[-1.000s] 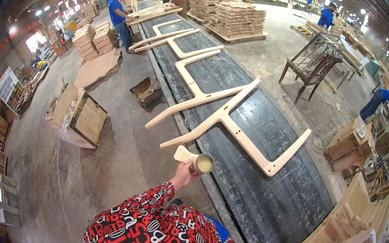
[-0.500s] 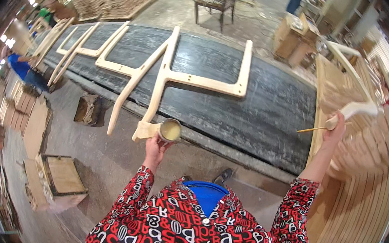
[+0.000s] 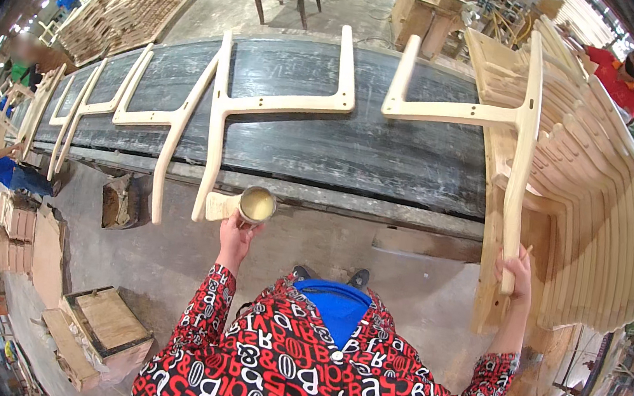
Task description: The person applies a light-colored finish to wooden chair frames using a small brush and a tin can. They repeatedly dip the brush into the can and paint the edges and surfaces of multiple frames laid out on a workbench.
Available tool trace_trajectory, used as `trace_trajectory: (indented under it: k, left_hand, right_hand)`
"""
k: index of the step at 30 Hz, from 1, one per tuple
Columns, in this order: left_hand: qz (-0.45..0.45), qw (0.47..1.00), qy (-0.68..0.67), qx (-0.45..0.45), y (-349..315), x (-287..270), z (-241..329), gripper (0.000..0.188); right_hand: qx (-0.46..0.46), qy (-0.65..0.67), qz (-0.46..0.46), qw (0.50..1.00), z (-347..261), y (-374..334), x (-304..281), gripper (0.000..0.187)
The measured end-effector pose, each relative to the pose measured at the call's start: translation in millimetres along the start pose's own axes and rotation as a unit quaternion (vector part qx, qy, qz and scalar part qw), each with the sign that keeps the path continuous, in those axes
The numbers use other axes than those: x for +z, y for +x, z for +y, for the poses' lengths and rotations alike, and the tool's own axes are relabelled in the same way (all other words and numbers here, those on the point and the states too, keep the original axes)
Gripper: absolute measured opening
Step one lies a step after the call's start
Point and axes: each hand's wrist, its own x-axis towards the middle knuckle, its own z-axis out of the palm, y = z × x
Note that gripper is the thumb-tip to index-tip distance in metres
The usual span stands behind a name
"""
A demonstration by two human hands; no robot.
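Observation:
My left hand (image 3: pixel 237 237) is closed round a round cup (image 3: pixel 258 205) of pale yellow liquid, held in front of the table's near edge. A short pale wooden piece (image 3: pixel 220 207) shows beside the cup; I cannot tell whether it is joined to it. My right hand (image 3: pixel 514 274) grips the lower end of a pale wooden chair side frame (image 3: pixel 525 143), whose crosspiece reaches left over the table's right end. A thin stick, partly hidden, pokes up by those fingers. Another chair side frame (image 3: pixel 289 103) lies on the dark table (image 3: pixel 368 161), its leg past the near edge.
More side frames (image 3: pixel 150 118) lie along the table to the left. At the right stands a stack of curved wooden parts (image 3: pixel 574 204). A person in red (image 3: pixel 615 83) is behind it, a person in blue (image 3: pixel 4 166) far left. A wooden box (image 3: pixel 107 323) sits on the floor.
My right hand has brought a side frame from the stack toward the table's right end, now upright in view. The view has turned right; my left hand still holds the cup.

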Motion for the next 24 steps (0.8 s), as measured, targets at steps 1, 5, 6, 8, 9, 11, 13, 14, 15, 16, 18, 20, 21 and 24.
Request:
trace_trajectory:
  k: [1, 5, 6, 8, 9, 11, 13, 14, 15, 16, 18, 20, 21, 24]
  left_hand:
    - [-0.004, 1.000, -0.002, -0.007, 2, 9, -6, 0.029]
    - [-0.025, 0.999, 0.009, -0.035, 9, 43, -28, 0.029]
    - [-0.031, 0.999, 0.008, -0.042, 9, 54, -37, 0.029]
    - [-0.041, 0.998, 0.016, -0.044, 7, 78, -50, 0.029]
    - [-0.044, 0.998, 0.018, -0.046, 6, 85, -54, 0.029]
    - [-0.045, 0.998, 0.016, -0.049, 4, 102, -66, 0.029]
    - [-0.030, 0.998, 0.026, -0.054, -1, 107, -72, 0.028]
    - [-0.027, 0.997, 0.030, -0.059, -2, 110, -78, 0.028]
    - [-0.018, 0.998, 0.033, -0.055, -4, 108, -78, 0.029]
    - [-0.009, 0.998, 0.037, -0.056, -8, 100, -79, 0.029]
    - [0.018, 0.998, 0.028, -0.051, -17, 96, -90, 0.030]
    - [0.030, 0.998, 0.033, -0.043, -22, 112, -97, 0.031]
    - [0.034, 0.997, 0.038, -0.054, -24, 123, -101, 0.031]
    - [-0.005, 0.998, 0.041, -0.051, -23, 139, -106, 0.031]
  right_hand:
    - [0.016, 0.013, -0.021, 1.000, -1, -14, -9, 0.044]
    - [0.094, -0.023, -0.047, 0.994, -5, -36, -30, 0.055]
    - [0.096, -0.027, -0.061, 0.993, -5, -34, -36, 0.054]
    - [0.099, -0.030, -0.087, 0.991, 1, -30, -48, 0.054]
    - [0.113, -0.046, -0.096, 0.988, 5, -27, -54, 0.052]
    - [0.131, -0.083, -0.111, 0.982, 12, -15, -72, 0.047]
    - [0.173, -0.110, -0.102, 0.973, 27, -10, -81, 0.045]
    - [0.191, -0.125, -0.092, 0.969, 33, -8, -85, 0.044]
    - [0.192, -0.118, -0.115, 0.968, 39, 2, -88, 0.044]
    - [0.196, -0.112, -0.147, 0.963, 43, 11, -91, 0.043]
    - [0.205, -0.097, -0.208, 0.952, 51, 27, -96, 0.042]
    - [0.199, -0.135, -0.160, 0.957, 79, 33, -114, 0.035]
    - [0.196, -0.155, -0.141, 0.958, 90, 37, -124, 0.031]
    - [0.119, -0.310, -0.012, 0.943, 99, 54, -146, 0.021]
